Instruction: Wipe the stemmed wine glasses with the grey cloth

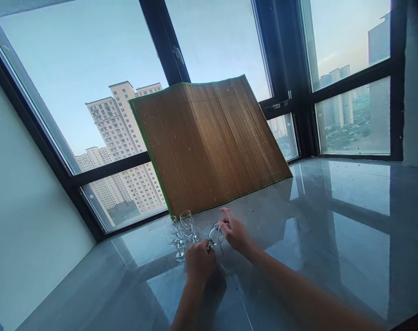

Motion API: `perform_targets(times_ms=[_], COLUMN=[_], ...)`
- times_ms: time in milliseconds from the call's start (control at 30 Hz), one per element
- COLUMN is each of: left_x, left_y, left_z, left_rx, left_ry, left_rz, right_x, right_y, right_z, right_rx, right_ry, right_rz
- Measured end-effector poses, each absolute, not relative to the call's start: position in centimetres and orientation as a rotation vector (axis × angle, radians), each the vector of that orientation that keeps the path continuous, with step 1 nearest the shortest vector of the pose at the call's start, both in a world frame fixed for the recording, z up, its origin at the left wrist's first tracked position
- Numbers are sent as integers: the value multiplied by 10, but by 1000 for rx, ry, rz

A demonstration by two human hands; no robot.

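Low in the middle of the head view, my left hand (199,261) is closed around the stem end of a clear glass (216,234), which lies tilted between my two hands. My right hand (234,230) touches the bowl side of that glass, its fingers curled round the edge and the index finger extended. Just left of my hands, several clear stemmed glasses (187,222) stand upright close together on the glossy grey surface (126,280). The exact grip of my right fingertips is too small to tell.
Behind the glasses a brown bamboo mat (209,147) with green edging leans against the dark window frame (291,59). Large windows surround the surface, with tall buildings (126,119) outside. A pale wall (26,184) rises at the left.
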State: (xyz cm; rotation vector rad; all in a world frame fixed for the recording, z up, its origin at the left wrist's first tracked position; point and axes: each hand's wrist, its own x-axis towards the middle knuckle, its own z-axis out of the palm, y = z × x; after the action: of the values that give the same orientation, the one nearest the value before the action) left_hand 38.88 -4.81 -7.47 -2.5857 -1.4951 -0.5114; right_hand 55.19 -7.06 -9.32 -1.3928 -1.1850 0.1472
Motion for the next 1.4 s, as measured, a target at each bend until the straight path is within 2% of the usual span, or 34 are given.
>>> perform_targets(times_ms=[67,267,433,667,1000,1400], left_x=[387,379,378,377,387,388], left_y=[-48,-43,-42,-42,-48,-38], left_z=[-73,-74,-74,-72,-78,-88], left_rx=[-2590,-2568,-2563,-2562,-2693,-2991], left_ry=[-1516,-1489,-1480,-1501,-1435,-1392], left_rz=[-482,-495,-505,-512,-685,-1085], right_x=[552,558,557,552,547,557], right_y=[-70,-63,-68,-75,-72,-82], right_z=[-93,-98,-97,-92,-83,-71], right_rx=[-1337,-1086,-1008,-962,-1051,-851], right_ry=[-1226,-1123,-1233,-1313,-1077,-645], right_rz=[247,886,1098,1108,626,766])
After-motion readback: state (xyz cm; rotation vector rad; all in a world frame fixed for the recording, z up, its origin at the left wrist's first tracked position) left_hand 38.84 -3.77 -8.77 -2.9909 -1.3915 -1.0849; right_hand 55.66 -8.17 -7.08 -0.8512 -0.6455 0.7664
